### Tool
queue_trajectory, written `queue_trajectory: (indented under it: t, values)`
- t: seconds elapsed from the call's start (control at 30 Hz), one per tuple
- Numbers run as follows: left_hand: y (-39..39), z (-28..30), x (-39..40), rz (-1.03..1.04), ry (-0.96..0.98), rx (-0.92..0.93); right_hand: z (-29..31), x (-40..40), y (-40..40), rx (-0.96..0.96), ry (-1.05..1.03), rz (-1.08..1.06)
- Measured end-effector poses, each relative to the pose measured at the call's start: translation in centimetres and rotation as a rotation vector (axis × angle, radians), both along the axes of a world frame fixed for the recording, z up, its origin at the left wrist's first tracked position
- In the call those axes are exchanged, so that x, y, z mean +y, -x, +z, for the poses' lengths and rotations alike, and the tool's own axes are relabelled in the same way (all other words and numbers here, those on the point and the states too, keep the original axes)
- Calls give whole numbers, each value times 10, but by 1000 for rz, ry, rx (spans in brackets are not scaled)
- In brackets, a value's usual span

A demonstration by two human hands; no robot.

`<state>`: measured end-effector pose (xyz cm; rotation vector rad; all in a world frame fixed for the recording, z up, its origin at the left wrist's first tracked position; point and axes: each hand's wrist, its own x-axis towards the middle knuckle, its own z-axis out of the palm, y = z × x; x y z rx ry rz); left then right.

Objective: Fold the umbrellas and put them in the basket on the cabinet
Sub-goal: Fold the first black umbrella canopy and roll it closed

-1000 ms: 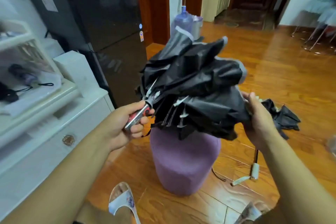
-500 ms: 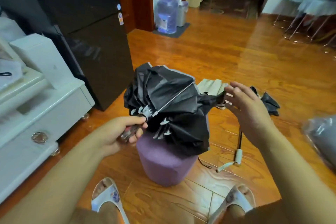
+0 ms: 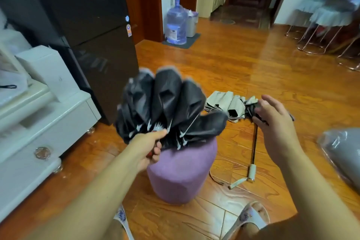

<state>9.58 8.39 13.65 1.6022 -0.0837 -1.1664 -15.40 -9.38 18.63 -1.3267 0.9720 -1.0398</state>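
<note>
Left hand grips the black umbrella by its handle, canopy pointing away, while the open right hand hovers just beside it.

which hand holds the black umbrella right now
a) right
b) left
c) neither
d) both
b: the left hand grips the black umbrella by its handle over the purple stool, while the right hand hangs open, apart from it.

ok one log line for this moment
left hand: grips black umbrella handle | right hand: open, free | beige umbrella: on floor
</note>
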Motion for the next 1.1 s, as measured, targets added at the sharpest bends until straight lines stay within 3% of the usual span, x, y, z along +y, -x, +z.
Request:
queue_trajectory:
  t: [0.17,0.23,0.4,0.53,0.63,0.73,0.9,1.1]
  values:
    - [-15,37,17,38,275,197,2,-2,8,51,-19,23]
    - [-25,51,27,7,278,118,5,-2,12,80,4,30]
    - [-25,34,24,9,31,-301,12,6,19,189,53,26]
    - [-24,19,24,-25,53,-313,46,5,20,381,154,115]
    - [-36,18,33,-147,-13,-450,66,-2,13,459,145,235]
    - [-39,9,42,-272,-83,-611,43,2,3,484,132,233]
    - [-37,-18,48,-424,-100,-648,-11,8,-3,552,38,166]
    - [-45,-22,54,-540,-28,-628,-30,7,-6,585,-94,375]
